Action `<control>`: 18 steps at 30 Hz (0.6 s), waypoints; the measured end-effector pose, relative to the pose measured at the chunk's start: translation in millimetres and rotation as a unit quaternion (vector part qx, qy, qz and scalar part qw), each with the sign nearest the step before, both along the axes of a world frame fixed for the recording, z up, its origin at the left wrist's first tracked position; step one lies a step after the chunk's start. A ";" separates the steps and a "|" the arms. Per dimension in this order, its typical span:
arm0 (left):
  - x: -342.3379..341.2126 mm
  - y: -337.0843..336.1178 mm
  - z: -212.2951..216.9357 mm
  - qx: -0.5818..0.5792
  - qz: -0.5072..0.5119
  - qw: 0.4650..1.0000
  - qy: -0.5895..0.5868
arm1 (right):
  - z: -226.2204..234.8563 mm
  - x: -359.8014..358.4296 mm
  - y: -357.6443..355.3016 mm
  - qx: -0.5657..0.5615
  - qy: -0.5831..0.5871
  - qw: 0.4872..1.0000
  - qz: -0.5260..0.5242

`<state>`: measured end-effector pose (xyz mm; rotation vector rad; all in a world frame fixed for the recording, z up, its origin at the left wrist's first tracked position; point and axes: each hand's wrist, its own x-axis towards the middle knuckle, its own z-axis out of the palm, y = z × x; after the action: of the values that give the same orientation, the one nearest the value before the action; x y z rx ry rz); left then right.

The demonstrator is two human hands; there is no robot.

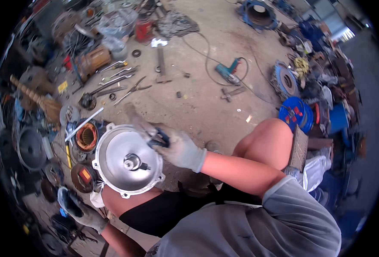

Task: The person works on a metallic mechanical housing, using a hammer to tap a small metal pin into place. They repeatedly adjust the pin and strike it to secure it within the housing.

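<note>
A silver round metal housing [116,147] with lugs on its rim rests tilted against my left thigh. In its middle sits a shiny cylindrical hub [132,162], with a small dark piece beside it. My gloved right hand [178,150] is at the housing's right upper rim, fingers closed around a blurred brownish tool [139,120] that points up and left. Black shows at those fingers. Lower left, beside my thigh, my gloved left hand [88,216] is closed at a dark rounded thing with a pale edge [70,202], too unclear to name.
A copper-wound stator [86,137] and a straw broom [41,100] lie left. Pliers [133,90], wrenches and a hammer [161,64] are ahead. A corded green power tool [229,72] lies on the floor. To the right stand a blue basin [295,115] and piled parts.
</note>
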<state>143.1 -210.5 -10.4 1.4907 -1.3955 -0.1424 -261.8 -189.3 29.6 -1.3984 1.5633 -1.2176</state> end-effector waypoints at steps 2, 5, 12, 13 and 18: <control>-65.1 -2.3 47.7 0.105 -0.250 0.961 0.057 | 11.3 -10.3 4.4 0.042 0.021 0.999 0.011; -139.6 -11.3 72.3 0.135 -0.432 0.881 -0.138 | 54.6 -51.4 -6.7 0.077 0.057 0.995 0.025; -165.5 -21.4 90.6 0.273 -0.424 0.828 -0.245 | 158.6 -264.8 -14.0 0.249 0.468 0.846 0.062; -171.9 -24.1 93.3 0.282 -0.441 0.813 -0.257 | 135.6 -305.6 15.3 0.232 0.509 0.827 0.054; -186.8 -34.7 101.0 0.330 -0.454 0.782 -0.270 | -80.2 -367.4 158.8 0.410 0.477 0.776 -0.041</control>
<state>-43.8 -245.2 90.6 1.2744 -2.6670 -0.9550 -629.2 -30.5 -50.5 -1.3369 2.3960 0.3541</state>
